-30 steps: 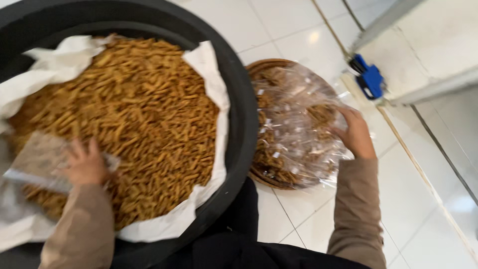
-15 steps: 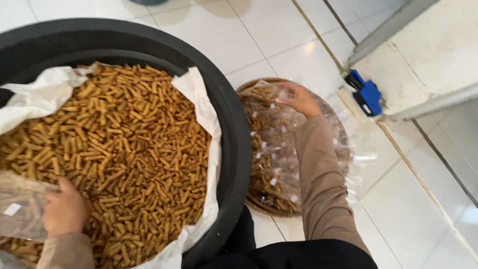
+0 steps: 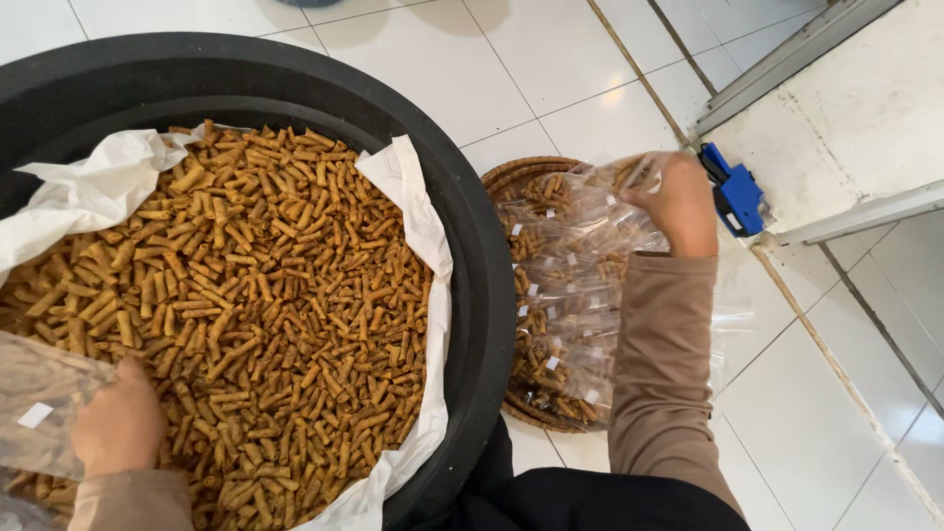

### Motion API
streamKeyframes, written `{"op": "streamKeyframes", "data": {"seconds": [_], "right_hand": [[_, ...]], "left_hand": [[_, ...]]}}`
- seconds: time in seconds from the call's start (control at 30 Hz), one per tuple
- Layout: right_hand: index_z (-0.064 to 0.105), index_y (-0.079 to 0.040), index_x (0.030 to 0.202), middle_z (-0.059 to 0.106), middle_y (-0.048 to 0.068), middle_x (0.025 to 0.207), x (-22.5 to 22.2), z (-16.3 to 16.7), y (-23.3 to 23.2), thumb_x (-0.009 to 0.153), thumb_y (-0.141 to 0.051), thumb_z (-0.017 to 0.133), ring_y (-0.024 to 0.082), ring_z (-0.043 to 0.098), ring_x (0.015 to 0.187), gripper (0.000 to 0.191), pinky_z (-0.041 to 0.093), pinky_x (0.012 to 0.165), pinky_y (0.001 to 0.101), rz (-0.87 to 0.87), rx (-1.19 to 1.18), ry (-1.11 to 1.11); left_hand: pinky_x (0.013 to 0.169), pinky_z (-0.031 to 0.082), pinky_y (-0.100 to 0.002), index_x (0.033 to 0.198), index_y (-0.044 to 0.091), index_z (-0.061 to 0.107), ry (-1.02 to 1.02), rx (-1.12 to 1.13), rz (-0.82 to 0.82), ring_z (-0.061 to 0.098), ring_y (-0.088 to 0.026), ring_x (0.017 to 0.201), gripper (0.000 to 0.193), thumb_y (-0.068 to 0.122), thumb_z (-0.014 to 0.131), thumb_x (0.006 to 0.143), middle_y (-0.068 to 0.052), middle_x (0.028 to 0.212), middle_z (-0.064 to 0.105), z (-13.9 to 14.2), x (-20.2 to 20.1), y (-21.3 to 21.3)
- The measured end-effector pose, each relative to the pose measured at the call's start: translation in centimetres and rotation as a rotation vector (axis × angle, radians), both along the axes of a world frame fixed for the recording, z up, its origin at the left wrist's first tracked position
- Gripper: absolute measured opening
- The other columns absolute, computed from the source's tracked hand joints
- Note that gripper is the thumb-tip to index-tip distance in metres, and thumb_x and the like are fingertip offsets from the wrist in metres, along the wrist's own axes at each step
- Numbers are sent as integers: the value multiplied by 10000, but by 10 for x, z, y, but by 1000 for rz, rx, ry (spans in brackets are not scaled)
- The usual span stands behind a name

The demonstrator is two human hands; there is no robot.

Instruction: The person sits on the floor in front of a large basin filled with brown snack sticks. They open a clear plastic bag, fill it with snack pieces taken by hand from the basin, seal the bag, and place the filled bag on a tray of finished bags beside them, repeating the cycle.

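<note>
A big black tub, lined with white paper, is full of small golden-brown fried snack sticks. My left hand rests on the sticks at the tub's lower left and grips a clear plastic bag. To the right, a round woven basket on the floor holds several filled clear packets. My right hand reaches over the basket's far right side, fingers closed on the top of a packet.
White floor tiles surround the tub and basket. A blue hand tool lies against a white raised ledge at the upper right, just beyond my right hand. Dark clothing fills the bottom edge.
My right hand has moved from the basket's near right side to its far right edge. My left hand, still holding the bag, has slid down to the tub's lower left.
</note>
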State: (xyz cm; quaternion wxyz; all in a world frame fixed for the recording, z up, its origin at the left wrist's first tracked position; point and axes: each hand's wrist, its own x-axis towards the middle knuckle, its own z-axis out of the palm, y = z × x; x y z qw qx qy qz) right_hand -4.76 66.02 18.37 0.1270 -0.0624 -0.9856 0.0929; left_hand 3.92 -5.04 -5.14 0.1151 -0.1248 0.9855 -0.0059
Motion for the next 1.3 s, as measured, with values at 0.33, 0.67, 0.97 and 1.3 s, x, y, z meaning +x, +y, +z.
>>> {"op": "streamKeyframes", "data": {"seconds": [0.33,0.67,0.97,1.3], "right_hand": [[760,-150,1177,734,116,1193,-67,-69,-63,727,-261,915,262,674,1066,489,539,927,404,59,-332,-324],[736,-90,1201,762,180,1035,-51,-154,-82,918,-187,693,316,732,946,302,581,837,410,52,-498,-264],[492,-85,1364,641,108,1138,13,-56,-159,1070,-203,565,199,646,1005,325,564,874,371,130,-1286,516],[474,-271,1240,568,56,831,20,-130,-417,972,-510,513,198,567,725,361,539,718,428,-575,-2271,-60]], "left_hand": [[720,610,-500,1237,93,634,110,-53,-61,759,-403,886,239,122,499,1042,-207,943,776,-5,-4,-9],[680,585,-508,1057,163,745,372,14,14,729,-399,854,162,174,611,966,-166,1052,737,58,-2,3],[907,551,-271,1125,33,622,1119,1617,-63,613,-150,1017,113,-14,722,1104,-98,1217,595,122,-5,27],[881,554,-316,930,122,506,398,2379,-71,663,-143,941,237,-37,674,984,-71,1023,732,86,11,136]]}}
